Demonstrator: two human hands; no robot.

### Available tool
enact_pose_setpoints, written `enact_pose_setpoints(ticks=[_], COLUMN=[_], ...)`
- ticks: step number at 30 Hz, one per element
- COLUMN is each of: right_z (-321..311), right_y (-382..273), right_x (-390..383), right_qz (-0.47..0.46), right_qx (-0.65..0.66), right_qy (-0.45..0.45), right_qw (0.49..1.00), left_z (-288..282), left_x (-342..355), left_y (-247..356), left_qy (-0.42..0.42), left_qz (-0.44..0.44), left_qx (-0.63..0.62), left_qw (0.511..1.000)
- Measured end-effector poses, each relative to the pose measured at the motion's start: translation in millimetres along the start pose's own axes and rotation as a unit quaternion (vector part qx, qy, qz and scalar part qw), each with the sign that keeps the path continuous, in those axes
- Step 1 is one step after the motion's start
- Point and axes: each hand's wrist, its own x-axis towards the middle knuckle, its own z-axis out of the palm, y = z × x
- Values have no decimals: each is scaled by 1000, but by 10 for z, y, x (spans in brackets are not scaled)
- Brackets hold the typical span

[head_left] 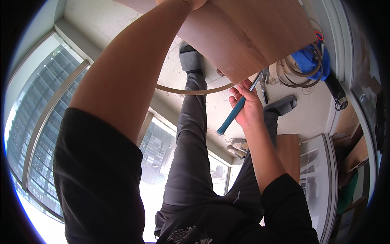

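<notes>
Head view: our right hand (250, 109) gripped a teal-handled hammer (232, 116); just beside it, a brown strip (195, 92), being bent, might have sprung loose. Beyond, the wood-grain panel (243, 44) could have tipped if our left hand (196, 3), hold indiscernible, slipped.

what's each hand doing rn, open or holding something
Left hand: cut off by the top edge, can't tell.
Right hand: holding a teal-handled tool.

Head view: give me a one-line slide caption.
Right hand grips a teal-handled tool near a wood-grain panel; left forearm extends to the picture's top edge.
</notes>
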Motion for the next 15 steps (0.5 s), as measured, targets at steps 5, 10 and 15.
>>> enact_pose_setpoints(ticks=[5,10,15], right_z=[-106,-41,-38], right_y=[-58,-60,-109], right_x=[133,142,118], right_qz=[-37,-40,-35], right_qx=[-12,7,8], right_qy=[-32,-24,-33], right_qw=[999,999,999], left_z=[-17,21,93], left_x=[5,14,30], left_y=[4,-20,-27], left_qy=[-4,1,15], left_qz=[-1,3,15], left_qx=[3,14,18], left_qw=[1000,1000,1000])
